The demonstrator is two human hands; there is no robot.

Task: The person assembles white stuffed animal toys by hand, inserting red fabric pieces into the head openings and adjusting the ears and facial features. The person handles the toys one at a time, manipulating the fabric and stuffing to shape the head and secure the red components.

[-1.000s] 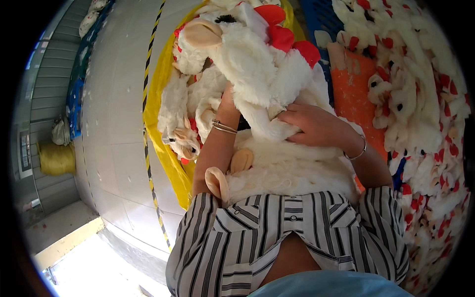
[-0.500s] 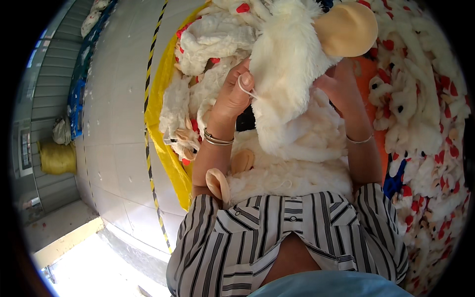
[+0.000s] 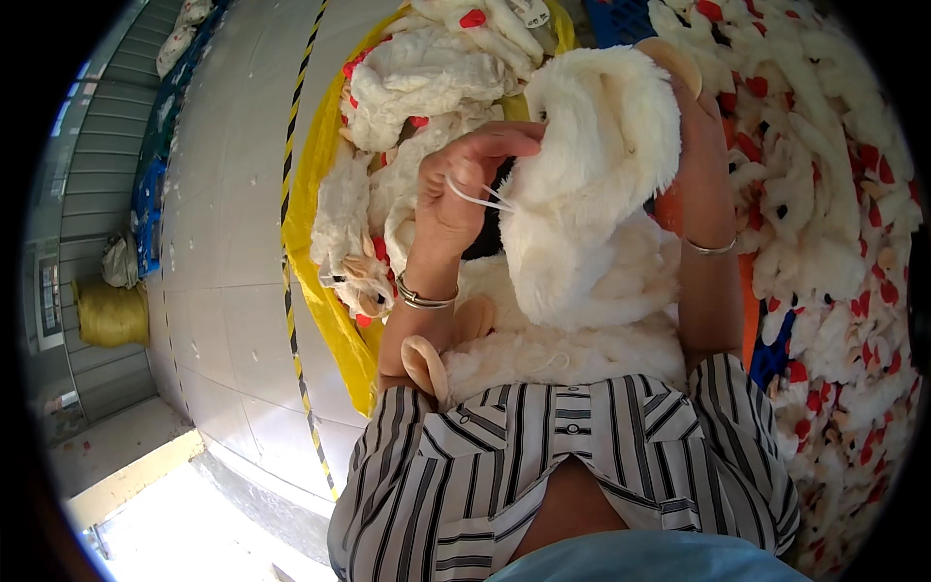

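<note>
A white, furry plush toy skin (image 3: 592,145) is held up in front of my chest, its lower part limp. My right hand (image 3: 700,136) grips its right side, beside a beige round ear (image 3: 671,66); most of those fingers are behind the fur. My left hand (image 3: 464,179) is at the left side of the plush, with a thin white cord (image 3: 480,201) looped at the thumb and running into the fur. The left index finger reaches toward the plush. Across my lap lies more white plush (image 3: 582,354) with beige ears (image 3: 424,367).
At the left, a yellow sack (image 3: 325,320) holds white plush pieces with red parts. A large heap of similar plush pieces (image 3: 824,223) fills the right side. Black-and-yellow tape (image 3: 288,204) runs along the grey floor. A yellow bundle (image 3: 112,310) stands farther left.
The plush has been turned and lowered, and its big ear now shows edge-on. My right hand has risen along its right side. My left hand has shifted, with the cord drawn out from the fur.
</note>
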